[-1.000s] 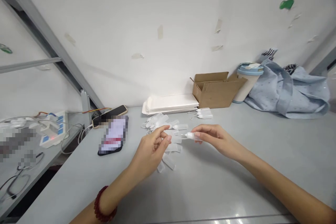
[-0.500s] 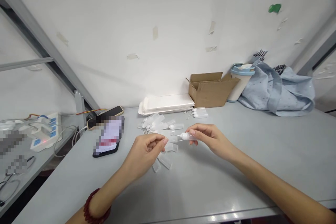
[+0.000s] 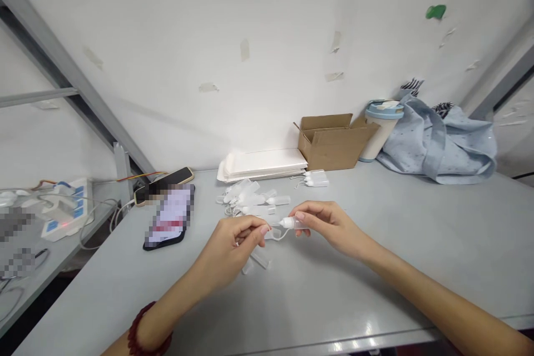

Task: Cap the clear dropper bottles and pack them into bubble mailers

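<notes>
My right hand (image 3: pixel 329 225) pinches a small translucent plastic piece with a white cap (image 3: pixel 290 223) just above the grey table (image 3: pixel 334 295). A thin looped cord (image 3: pixel 278 235) hangs from the piece toward my left hand (image 3: pixel 233 247), whose fingers are pinched together on the cord's other end. The two hands are close together over a scatter of small clear plastic pieces (image 3: pixel 252 197). A red bead bracelet (image 3: pixel 144 334) is on my left wrist.
A phone (image 3: pixel 169 222) lies left of the hands, with another phone (image 3: pixel 164 183) behind it. A stack of white sheets (image 3: pixel 262 164), a cardboard box (image 3: pixel 334 139), a blue-lidded cup (image 3: pixel 381 128) and blue cloth (image 3: pixel 442 139) line the wall. A power strip (image 3: pixel 62 214) sits at the left.
My hands have come closer together and slightly lower. The cord between them now hangs in a loop. The view has shifted a little to the right.
</notes>
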Tool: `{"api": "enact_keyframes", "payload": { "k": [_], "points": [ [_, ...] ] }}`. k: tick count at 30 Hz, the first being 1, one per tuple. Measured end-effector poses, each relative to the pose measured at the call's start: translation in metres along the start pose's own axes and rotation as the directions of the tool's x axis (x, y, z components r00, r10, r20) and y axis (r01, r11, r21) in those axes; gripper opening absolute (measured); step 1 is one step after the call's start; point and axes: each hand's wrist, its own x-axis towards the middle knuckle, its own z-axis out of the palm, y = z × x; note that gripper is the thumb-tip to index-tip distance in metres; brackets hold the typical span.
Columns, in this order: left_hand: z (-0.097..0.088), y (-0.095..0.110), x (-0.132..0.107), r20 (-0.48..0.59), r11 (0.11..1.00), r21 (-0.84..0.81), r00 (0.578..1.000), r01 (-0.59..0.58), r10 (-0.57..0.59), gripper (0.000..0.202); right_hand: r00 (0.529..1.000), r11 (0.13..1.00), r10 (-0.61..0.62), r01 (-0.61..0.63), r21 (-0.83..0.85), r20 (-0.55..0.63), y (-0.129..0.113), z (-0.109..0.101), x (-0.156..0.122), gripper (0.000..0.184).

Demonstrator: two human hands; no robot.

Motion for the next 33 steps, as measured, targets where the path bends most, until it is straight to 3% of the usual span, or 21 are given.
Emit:
{"api": "enact_keyframes", "payload": {
  "k": [9, 18, 26, 33],
  "points": [
    [0.0015, 0.0009, -0.0028, 0.030, 0.996, 0.061, 0.998, -0.063, 0.061, 0.025, 0.999, 1.000, 0.016, -0.016, -0.007, 0.038, 0.0013, 0.0045, -0.0017, 0.025],
    [0.0019, -0.0023, -0.0037, 0.041, 0.976, 0.162, 0.989, -0.145, 0.140, 0.026, 1.000, 0.991, 0.001, 0.002, -0.132, 0.026, -0.0013, 0.0050, -0.0026, 0.028],
    [0.0054, -0.0020, -0.0050, 0.186, 0.925, 0.267, 0.956, -0.270, 0.225, 0.028, 0.989, 0.973, 0.048, -0.015, -0.231, 0.138, -0.0024, 0.0031, -0.0040, 0.028],
    [0.0066, -0.0028, -0.0058, 0.182, 0.930, 0.259, 0.959, -0.261, 0.218, 0.029, 0.988, 0.948, -0.068, 0.107, -0.301, 0.138, -0.0015, 0.0083, -0.0065, 0.029]
  ]
}}
